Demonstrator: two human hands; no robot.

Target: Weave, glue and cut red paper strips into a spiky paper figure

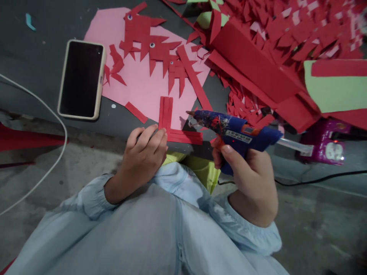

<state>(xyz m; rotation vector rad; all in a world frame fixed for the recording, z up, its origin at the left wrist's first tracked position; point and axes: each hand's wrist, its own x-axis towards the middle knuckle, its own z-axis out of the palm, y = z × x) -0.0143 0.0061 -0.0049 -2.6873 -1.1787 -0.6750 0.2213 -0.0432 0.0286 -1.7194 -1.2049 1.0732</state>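
Note:
My right hand [249,172] is wrapped around the handle of a blue glue gun [237,131]. Its nozzle points left, a little above the table, and a clear glue stick [295,145] sticks out of its back end. At the table's front edge my left hand [147,151] has its fingers curled together over the corner of an L-shaped piece of folded red paper strips [185,136]; the thumb is hidden. Red paper animal cutouts [137,28] with googly eyes lie beyond on a pink paper sheet [110,25], beside a loose red strip [195,78].
A phone [82,78] lies at the left, with a white cable [61,122] hanging nearby. Red paper scraps [281,34] are heaped at the back right around folded red paper [255,57]. A purple packet [323,143] and a black cord [323,177] are at the right.

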